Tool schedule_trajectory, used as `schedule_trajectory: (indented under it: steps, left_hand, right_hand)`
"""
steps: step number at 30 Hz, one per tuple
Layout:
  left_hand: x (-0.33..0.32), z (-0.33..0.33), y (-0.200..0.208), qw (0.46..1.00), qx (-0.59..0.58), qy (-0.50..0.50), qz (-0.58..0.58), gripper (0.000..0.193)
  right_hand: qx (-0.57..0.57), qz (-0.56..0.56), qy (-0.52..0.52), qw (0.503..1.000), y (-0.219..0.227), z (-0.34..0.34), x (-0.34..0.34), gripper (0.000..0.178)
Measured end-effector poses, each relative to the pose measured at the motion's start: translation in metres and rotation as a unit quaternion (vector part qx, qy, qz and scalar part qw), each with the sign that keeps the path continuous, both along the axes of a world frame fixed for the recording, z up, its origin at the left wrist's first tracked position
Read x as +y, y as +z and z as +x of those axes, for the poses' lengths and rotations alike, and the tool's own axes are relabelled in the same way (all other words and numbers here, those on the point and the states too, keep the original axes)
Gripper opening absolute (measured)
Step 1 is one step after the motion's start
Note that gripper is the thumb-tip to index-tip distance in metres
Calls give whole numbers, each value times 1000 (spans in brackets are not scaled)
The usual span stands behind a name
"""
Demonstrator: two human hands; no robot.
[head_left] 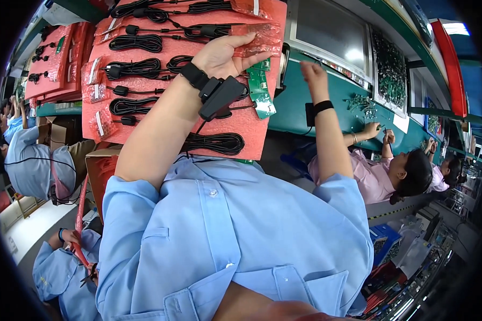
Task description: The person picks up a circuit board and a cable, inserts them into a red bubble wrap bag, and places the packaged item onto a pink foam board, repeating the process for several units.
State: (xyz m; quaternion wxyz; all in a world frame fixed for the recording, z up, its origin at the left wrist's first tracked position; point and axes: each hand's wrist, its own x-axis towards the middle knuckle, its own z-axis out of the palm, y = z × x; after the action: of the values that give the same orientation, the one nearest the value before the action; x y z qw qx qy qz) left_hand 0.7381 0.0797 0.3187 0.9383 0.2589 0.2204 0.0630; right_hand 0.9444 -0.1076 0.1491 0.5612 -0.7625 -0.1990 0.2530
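Observation:
My left hand (219,56) reaches over a pink foam sheet (255,140), with its thumb and a finger stretched apart beside a red bubble-wrap bag (262,35). Whether it touches the bag is not clear. A black device (223,98) is strapped to that wrist. Coiled black cables (214,143) lie in rows on the sheet, with green circuit boards (261,93) at its right side. My right hand (316,80) hangs above the green bench, its fingers curled in; what they hold, if anything, is hidden. A black band circles the right wrist.
The green bench (294,107) carries a large framed panel (332,35) and a tray of small green parts (389,69). A co-worker in pink (367,176) works at right. Pink foam sheets (51,80) are stacked at left, near a cardboard box (96,184) and people in blue.

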Motion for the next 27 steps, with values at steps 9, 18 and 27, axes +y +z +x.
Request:
schedule_trajectory:
  steps: [9,18,27]
  left_hand:
    - [-3,9,-9,999,29,-4,-43,27]
    - [-4,4,7,999,42,-17,-25,26]
    - [-9,-7,-14,996,7,31,79,19]
  right_hand:
    - [165,-4,-7,986,-88,-50,3,43]
    - [-143,-63,3,988,-130,-95,-35,17]
    - [-60,185,-2,981,86,-82,-18,18]
